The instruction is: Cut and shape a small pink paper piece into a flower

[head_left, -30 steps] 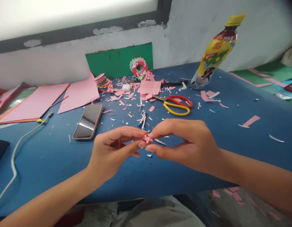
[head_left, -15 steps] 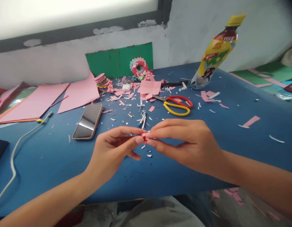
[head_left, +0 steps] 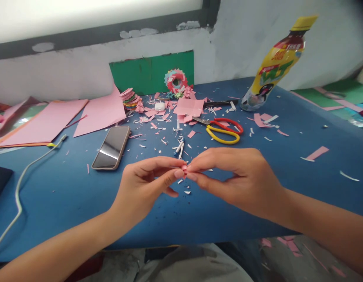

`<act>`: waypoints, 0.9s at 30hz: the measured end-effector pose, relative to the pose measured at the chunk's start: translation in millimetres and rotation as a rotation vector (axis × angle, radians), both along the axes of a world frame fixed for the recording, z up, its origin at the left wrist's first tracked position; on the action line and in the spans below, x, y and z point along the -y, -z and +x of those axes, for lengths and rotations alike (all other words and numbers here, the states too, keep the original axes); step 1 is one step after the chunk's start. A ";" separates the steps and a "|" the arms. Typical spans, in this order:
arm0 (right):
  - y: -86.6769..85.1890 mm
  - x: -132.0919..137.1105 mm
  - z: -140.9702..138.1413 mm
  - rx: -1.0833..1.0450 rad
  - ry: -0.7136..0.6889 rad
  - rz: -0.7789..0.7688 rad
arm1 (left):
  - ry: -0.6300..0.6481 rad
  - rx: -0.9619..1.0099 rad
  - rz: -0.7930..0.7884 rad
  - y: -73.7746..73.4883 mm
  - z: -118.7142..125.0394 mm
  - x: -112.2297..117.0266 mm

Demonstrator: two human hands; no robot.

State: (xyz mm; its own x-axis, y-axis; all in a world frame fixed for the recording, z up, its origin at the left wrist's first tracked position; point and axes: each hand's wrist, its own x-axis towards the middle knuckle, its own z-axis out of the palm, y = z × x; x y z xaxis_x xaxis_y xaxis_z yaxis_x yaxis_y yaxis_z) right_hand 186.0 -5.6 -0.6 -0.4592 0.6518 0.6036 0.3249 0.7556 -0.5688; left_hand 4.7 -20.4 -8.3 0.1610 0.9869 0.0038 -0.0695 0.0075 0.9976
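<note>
Pinching a small pink paper piece (head_left: 184, 168) between both sets of fingertips, our left hand (head_left: 143, 188) and right hand (head_left: 242, 180) hold it above the blue table (head_left: 66, 188). We judge folding is underway; next comes a firm, precise crease.

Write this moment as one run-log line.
left hand: pinches pink paper piece | right hand: pinches same piece | nearby: scissors, phone | surface: blue table

- The pink paper piece (head_left: 184, 168), spread open between the fingertips a second ago, is now pinched nearly out of sight.
- Left hand (head_left: 144, 186) and right hand (head_left: 240, 178) have closed together, fingertips touching.
- The view has shifted slightly leftward.
</note>
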 end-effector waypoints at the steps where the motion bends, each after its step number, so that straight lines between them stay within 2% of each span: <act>1: -0.2 0.2 -0.1 0.006 0.005 -0.009 | -0.002 -0.011 0.021 -0.2 0.2 0.5; 8: -1.7 -0.6 0.2 0.023 0.010 -0.118 | -0.008 -0.089 0.165 -0.5 -0.2 3.7; 16: 2.2 -1.8 0.3 0.022 0.035 -0.182 | 0.034 -0.120 0.191 0.4 -1.5 2.1; 24: 3.2 -1.6 -1.7 0.013 0.064 -0.183 | 0.020 -0.174 0.235 0.5 -1.0 3.9; 27: 3.5 -2.7 -1.6 0.012 0.060 -0.216 | 0.029 -0.177 0.208 0.0 -0.4 3.8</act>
